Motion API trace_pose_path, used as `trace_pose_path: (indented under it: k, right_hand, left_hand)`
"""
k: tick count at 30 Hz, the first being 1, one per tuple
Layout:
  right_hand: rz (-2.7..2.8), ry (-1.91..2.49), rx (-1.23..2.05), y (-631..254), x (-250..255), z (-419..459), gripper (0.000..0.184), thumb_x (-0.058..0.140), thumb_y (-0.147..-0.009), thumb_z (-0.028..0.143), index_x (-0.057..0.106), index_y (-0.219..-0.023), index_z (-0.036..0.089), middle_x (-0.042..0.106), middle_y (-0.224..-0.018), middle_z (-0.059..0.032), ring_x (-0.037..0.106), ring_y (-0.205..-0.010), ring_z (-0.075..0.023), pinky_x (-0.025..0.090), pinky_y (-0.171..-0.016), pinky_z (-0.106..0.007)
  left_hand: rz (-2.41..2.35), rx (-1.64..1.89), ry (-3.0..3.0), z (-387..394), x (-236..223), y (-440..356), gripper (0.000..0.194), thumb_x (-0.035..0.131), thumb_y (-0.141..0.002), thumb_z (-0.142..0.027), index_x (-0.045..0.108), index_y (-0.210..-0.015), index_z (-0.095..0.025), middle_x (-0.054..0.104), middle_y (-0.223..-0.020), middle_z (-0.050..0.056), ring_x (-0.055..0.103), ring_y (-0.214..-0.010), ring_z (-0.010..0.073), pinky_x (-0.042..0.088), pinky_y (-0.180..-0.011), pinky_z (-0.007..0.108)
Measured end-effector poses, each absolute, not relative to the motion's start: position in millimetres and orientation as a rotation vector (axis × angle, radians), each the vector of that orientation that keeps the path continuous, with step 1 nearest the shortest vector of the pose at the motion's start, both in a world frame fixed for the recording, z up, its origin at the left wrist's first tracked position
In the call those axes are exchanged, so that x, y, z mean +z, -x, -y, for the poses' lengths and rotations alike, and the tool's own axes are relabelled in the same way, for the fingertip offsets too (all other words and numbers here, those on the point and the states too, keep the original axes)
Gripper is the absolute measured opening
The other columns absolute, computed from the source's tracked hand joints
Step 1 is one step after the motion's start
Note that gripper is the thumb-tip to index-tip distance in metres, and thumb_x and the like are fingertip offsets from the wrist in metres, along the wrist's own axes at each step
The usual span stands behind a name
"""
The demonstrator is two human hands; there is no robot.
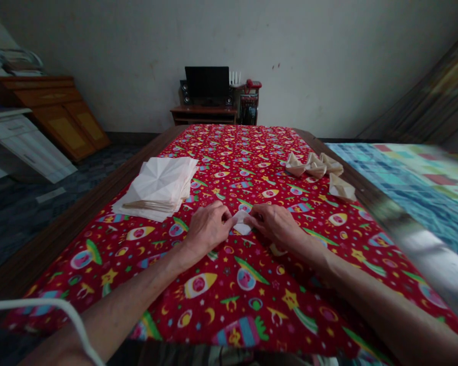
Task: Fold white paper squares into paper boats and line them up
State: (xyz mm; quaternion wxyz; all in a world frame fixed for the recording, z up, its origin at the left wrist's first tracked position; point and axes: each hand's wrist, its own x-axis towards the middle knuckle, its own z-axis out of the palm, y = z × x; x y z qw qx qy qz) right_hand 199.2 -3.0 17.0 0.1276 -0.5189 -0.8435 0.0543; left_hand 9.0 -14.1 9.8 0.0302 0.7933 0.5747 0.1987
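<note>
A small folded piece of white paper (243, 223) lies low over the red cloth, between my two hands. My left hand (212, 222) pinches its left side with thumb and fingers. On the opposite side, my right hand (275, 221) grips the paper the same way, the fingers curled and partly hiding it. To the left sits a stack of creased white paper sheets (158, 180), fold lines crossing at the middle of the top one. Several folded paper pieces (342, 188), shaped like little boats, stand at the right of the cloth.
The red patterned cloth (198, 315) covers a dark wooden table (46, 234). A white cable (41, 303) crosses over my left forearm. Beyond the table stand a monitor (207, 82) and a red telephone (254, 84). A bed with a patchwork cover (389, 173) is at the right.
</note>
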Motion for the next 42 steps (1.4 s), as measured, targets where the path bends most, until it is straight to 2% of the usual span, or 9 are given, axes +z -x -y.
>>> trace_pose_path:
  k: [4, 10, 17, 22, 31, 37, 42]
  right_hand:
    - [2.461, 1.582, 0.134, -196.1, 18.7, -1.5, 0.042, 0.041, -0.089, 0.054, 0.063, -0.078, 0.020, 0.063, -0.066, -0.0021, 0.054, -0.059, -0.0129, 0.024, -0.051, -0.024]
    - [2.499, 1.598, 0.115, -195.6, 18.9, -3.0, 0.050, 0.035, -0.088, 0.063, 0.063, -0.080, 0.022, 0.063, -0.068, -0.0017, 0.055, -0.059, -0.0131, 0.021, -0.050, -0.024]
    - [2.512, 1.579, 0.013, -195.8, 18.2, -5.5, 0.053, 0.035, -0.086, 0.066, 0.064, -0.080, 0.022, 0.064, -0.068, -0.0030, 0.058, -0.064, -0.0150, 0.021, -0.050, -0.024]
    - [2.531, 1.580, 0.075, -197.3, 20.2, -7.3, 0.049, 0.038, -0.087, 0.063, 0.064, -0.082, 0.022, 0.064, -0.070, -0.0033, 0.056, -0.063, -0.0143, 0.020, -0.049, -0.024]
    - [2.506, 1.635, 0.240, -201.3, 21.6, -8.2, 0.026, 0.051, -0.086, 0.045, 0.063, -0.087, 0.022, 0.064, -0.074, -0.0021, 0.054, -0.064, -0.0128, 0.024, -0.050, -0.023]
    - [2.443, 1.742, 0.170, -205.7, 23.9, -8.7, 0.026, 0.050, -0.085, 0.043, 0.063, -0.080, 0.020, 0.064, -0.073, -0.0032, 0.055, -0.064, -0.0144, 0.023, -0.049, -0.023]
    - [2.447, 1.698, 0.195, -207.5, 20.8, -6.9, 0.026, 0.051, -0.086, 0.044, 0.064, -0.085, 0.021, 0.065, -0.074, -0.0028, 0.056, -0.065, -0.0149, 0.024, -0.050, -0.024]
  left_hand:
    - [-1.775, 0.592, -2.393, 7.0, 11.7, -9.5, 0.030, 0.056, -0.083, -0.046, 0.059, -0.067, -0.020, 0.060, -0.074, -0.001, 0.055, -0.065, 0.0137, 0.033, -0.058, 0.026]
    - [-1.702, 0.612, -2.333, 2.7, 11.7, -8.5, 0.027, 0.064, -0.077, -0.046, 0.058, -0.072, -0.020, 0.061, -0.077, -0.002, 0.056, -0.068, 0.0133, 0.033, -0.058, 0.024]
    - [-1.682, 0.583, -2.302, 0.7, 13.3, -7.0, 0.028, 0.064, -0.076, -0.048, 0.058, -0.071, -0.020, 0.061, -0.076, -0.002, 0.056, -0.066, 0.0132, 0.033, -0.056, 0.024]
    - [-1.673, 0.552, -2.309, 0.9, 15.1, -4.5, 0.018, 0.065, -0.077, -0.039, 0.060, -0.077, -0.022, 0.062, -0.080, -0.001, 0.056, -0.068, 0.0139, 0.033, -0.056, 0.024]
    - [-1.653, 0.557, -2.356, 3.2, 13.9, -1.5, 0.009, 0.062, -0.079, -0.030, 0.061, -0.077, -0.022, 0.063, -0.082, -0.001, 0.058, -0.076, 0.0160, 0.038, -0.063, 0.025]
    - [-1.654, 0.566, -2.346, 2.9, 12.3, 0.1, 0.008, 0.062, -0.079, -0.030, 0.060, -0.077, -0.022, 0.062, -0.080, -0.001, 0.058, -0.072, 0.0152, 0.039, -0.063, 0.025]
    - [-1.652, 0.584, -2.335, 5.6, 12.2, -1.6, 0.010, 0.060, -0.079, -0.031, 0.060, -0.078, -0.021, 0.061, -0.081, 0.000, 0.058, -0.071, 0.0146, 0.038, -0.061, 0.025]
